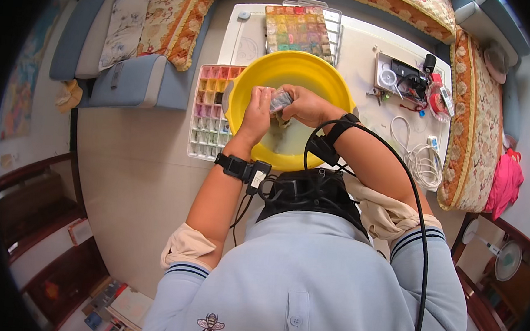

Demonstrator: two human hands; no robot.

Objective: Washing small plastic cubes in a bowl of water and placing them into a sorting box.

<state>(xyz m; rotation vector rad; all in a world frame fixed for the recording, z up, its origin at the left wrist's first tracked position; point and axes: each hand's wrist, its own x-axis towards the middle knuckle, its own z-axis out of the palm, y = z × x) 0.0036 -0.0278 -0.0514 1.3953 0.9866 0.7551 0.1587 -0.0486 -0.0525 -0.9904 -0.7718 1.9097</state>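
Note:
Over a yellow plastic basin of cloudy water, my left hand and my right hand hold a small translucent plastic piece, perhaps a little paint box. My left fingertips grip its left side, and my right fingers wrap its right side. Below my right fingers shows a brownish, crumpled thing, perhaps a cloth or sponge; whether I hold it is unclear. Left of the basin, partly covered by its rim, lies a paint tray with many coloured compartments. Behind the basin sits a second, stained paint tray.
The white table carries a box of small items, a red tape roll and a coiled white cable. A black cable loops past my right arm. Sofas with patterned covers stand around.

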